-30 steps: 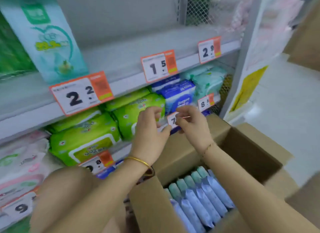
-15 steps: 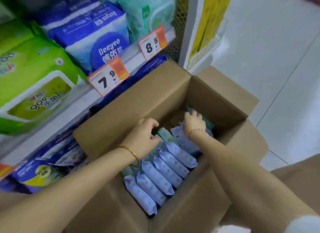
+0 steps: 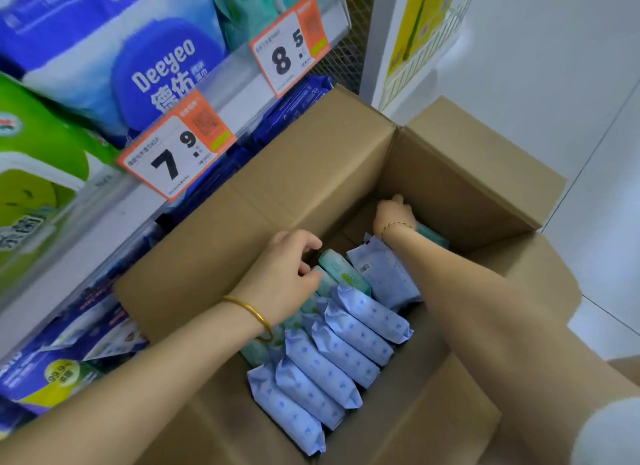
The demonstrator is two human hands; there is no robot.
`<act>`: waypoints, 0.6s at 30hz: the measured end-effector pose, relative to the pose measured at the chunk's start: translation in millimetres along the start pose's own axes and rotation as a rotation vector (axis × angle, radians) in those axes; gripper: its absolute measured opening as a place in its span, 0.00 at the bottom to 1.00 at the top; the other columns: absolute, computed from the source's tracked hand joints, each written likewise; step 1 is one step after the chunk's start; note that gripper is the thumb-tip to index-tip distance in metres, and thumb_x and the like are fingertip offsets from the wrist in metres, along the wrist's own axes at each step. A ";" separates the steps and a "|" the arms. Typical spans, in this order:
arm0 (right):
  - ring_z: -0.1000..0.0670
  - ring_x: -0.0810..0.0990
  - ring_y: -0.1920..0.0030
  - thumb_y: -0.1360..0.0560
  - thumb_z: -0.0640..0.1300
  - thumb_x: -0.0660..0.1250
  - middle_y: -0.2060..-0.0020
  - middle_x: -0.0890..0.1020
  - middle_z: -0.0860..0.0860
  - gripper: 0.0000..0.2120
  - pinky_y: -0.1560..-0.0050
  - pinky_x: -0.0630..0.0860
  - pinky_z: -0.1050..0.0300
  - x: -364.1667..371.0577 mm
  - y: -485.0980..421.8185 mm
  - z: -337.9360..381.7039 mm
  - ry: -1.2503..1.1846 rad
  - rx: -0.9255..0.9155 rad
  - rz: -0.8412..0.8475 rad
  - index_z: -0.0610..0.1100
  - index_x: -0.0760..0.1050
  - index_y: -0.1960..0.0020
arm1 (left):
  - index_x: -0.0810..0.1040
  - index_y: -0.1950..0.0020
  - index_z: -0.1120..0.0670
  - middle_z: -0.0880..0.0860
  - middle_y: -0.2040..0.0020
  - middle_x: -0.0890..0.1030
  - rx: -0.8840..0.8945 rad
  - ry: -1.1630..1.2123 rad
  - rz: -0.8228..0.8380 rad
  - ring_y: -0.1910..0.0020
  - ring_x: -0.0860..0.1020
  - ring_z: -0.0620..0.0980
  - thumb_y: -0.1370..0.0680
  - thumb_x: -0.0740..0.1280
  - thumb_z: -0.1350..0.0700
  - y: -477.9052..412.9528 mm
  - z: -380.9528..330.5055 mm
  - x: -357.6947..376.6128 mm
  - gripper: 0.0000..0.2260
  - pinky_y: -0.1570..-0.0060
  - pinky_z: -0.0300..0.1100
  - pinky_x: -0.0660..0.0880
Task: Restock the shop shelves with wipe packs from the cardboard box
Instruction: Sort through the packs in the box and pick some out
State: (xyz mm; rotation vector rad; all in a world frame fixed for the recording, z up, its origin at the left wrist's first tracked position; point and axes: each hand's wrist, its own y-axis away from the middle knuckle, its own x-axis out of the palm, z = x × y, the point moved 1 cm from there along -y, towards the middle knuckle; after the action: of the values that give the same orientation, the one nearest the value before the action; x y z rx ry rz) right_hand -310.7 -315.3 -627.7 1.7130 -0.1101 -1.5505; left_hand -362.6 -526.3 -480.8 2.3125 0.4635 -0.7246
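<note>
Several pale blue wipe packs (image 3: 332, 360) stand on edge in a row inside the open cardboard box (image 3: 311, 174) at centre frame, with teal packs (image 3: 343, 274) beside them. The left hand (image 3: 287, 277) curls over the teal packs' ends. The right hand (image 3: 394, 215) dips into the box's upper-right corner, fingers hidden; whether either hand grips a pack cannot be told.

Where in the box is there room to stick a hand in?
At the far end: bare box bottom shows between the left hand, the right hand and the shelf-side wall. The near end is crowded with blue packs standing tight together.
</note>
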 end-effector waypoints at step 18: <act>0.49 0.77 0.63 0.25 0.28 0.62 0.59 0.77 0.41 0.08 0.63 0.82 0.63 -109.1 201.8 -10.8 -1.077 -0.192 0.240 0.32 0.78 0.50 | 0.61 0.29 0.53 0.53 0.31 0.65 -0.007 0.169 -0.118 0.46 0.77 0.49 0.24 0.67 0.57 80.3 -25.0 -14.2 0.26 0.48 0.40 0.73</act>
State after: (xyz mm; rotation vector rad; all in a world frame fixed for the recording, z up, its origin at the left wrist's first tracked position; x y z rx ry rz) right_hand -240.1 -385.2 -420.7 0.5429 -0.6522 -2.0380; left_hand -324.4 -568.7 -417.4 2.3657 0.6821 -0.5839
